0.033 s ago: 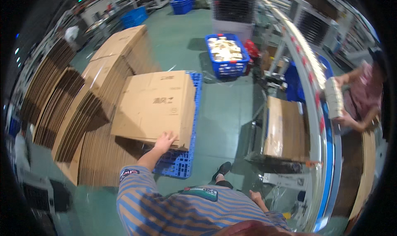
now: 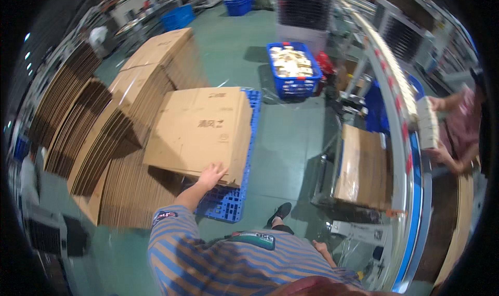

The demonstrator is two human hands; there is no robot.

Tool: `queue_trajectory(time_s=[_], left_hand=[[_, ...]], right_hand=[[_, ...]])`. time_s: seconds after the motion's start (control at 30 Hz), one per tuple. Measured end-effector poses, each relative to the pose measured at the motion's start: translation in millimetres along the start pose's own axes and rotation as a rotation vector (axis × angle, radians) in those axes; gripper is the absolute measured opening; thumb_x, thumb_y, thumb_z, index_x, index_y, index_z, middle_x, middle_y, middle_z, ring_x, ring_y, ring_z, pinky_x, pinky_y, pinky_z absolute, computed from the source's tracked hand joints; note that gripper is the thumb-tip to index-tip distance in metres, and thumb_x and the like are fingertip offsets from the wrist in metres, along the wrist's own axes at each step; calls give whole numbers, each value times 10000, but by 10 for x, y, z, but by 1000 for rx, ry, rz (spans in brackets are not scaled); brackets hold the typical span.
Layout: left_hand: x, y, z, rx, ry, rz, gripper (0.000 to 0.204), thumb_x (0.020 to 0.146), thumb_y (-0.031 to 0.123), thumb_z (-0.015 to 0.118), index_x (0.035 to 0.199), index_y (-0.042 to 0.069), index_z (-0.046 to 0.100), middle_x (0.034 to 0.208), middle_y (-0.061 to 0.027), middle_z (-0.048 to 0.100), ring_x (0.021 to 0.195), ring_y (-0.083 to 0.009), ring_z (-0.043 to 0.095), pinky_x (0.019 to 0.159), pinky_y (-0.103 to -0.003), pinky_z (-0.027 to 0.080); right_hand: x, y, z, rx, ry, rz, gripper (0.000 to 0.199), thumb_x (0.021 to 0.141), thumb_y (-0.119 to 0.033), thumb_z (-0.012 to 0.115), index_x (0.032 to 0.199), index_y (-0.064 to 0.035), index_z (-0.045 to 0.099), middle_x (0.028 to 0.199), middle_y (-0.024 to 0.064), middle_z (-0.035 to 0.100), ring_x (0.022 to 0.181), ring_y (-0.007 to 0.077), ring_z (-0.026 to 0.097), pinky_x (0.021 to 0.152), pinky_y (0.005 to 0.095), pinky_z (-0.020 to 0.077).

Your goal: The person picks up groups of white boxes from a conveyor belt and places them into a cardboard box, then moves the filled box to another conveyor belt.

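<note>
Left hand (image 2: 212, 175): fingers apart, on top of the cardboard stack (image 2: 195, 132) at its near edge. Stack hides much of the blue pallet (image 2: 223, 209) beneath. Right hand (image 2: 320, 245): too small; I cannot tell its state.

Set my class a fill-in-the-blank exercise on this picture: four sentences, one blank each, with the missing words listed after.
1. The person's ____ hand touches the top of a cardboard stack.
2. The pallet showing past the stack's edge is coloured ____.
3. The co-worker holding a pale block is on the picture's ____ side.
4. The person's shirt is patterned with ____.

Missing words: left; blue; right; stripes.
</note>
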State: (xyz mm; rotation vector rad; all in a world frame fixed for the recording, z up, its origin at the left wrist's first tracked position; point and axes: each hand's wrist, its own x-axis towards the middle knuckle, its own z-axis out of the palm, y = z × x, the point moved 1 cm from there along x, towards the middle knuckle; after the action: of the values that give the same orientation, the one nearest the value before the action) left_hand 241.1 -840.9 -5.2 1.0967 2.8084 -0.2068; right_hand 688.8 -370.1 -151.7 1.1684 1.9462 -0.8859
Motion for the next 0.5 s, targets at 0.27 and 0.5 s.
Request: queue_trajectory(time_s=[0.27,0.5], left_hand=[[285,400,-426,213,-93,37,424,820,236,543,1239,196,489,1344,-127,402,1166,-296,451,867,-501,421],[235,288,-698,298,-63,47,279,794,236,541,1048,123,569,1272,-114,454,1177,-281,436,876,-500,407]], right_hand=[[955,-1483,-802,342,-96,-138,299,855,-297,617,967,-20,630,736,70,579,617,225,564,528,373,448],[1638,-2802,-1974,720,-140,-361,267,911,-297,569,813,-50,533,604,19,490,442,128,464,346,266,308]])
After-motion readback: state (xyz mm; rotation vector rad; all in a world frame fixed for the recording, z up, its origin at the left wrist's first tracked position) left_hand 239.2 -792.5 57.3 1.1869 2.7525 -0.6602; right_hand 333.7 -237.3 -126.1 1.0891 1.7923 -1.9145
